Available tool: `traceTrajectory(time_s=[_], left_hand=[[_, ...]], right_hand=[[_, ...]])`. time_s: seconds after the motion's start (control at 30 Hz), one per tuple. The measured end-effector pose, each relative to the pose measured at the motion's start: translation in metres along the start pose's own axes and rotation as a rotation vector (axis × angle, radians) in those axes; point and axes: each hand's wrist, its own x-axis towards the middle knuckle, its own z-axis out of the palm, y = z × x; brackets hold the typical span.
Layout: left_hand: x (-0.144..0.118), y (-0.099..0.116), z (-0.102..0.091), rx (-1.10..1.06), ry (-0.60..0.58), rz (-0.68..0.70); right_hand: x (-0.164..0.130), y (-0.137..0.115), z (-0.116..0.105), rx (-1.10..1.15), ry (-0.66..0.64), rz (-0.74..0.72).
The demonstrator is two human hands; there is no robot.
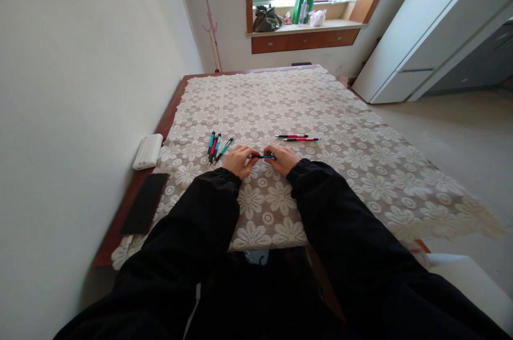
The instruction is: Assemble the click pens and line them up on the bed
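Between my two hands a black and teal pen lies level, just above the lace tablecloth. My left hand (239,160) is closed with its fingertips pinching the dark end of this pen (262,156). At the teal end, my right hand (284,159) pinches it too, with thumb and fingers together. Just left of my left hand rests a loose group of pens, a teal pen (225,148) and a red pen (212,149) among them. Beyond my right hand lie two red and black pens (301,140), side by side.
The lace tablecloth (276,94) covers most of the wooden table. At the left edge are a white box-like device (148,151) and a dark flat phone-like slab (144,203) with a white cable. A wall rises close on the left; a white refrigerator (417,35) stands far right.
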Motion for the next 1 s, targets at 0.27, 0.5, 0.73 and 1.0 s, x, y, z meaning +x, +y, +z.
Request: traceTrajectory(time_s=[0.27, 0.5, 0.73, 1.0], left_hand=[[-0.0004, -0.0011, 0.0, -0.006, 0.015, -0.013], [-0.0004, -0.0003, -0.0004, -0.018, 0.027, -0.002], [-0.0005, -0.0017, 0.0003, -0.043, 0.057, -0.023], [0.0001, -0.0011, -0.0004, -0.036, 0.063, -0.02]], right_hand=[[-0.0011, -0.0048, -0.0024, -0.039, -0.025, 0.024], [-0.0014, -0.0064, -0.0039, -0.094, -0.045, 0.023], [-0.0011, -0.0087, -0.0056, -0.12, -0.076, 0.054], [-0.0013, -0.0098, -0.006, -0.145, -0.076, 0.085]])
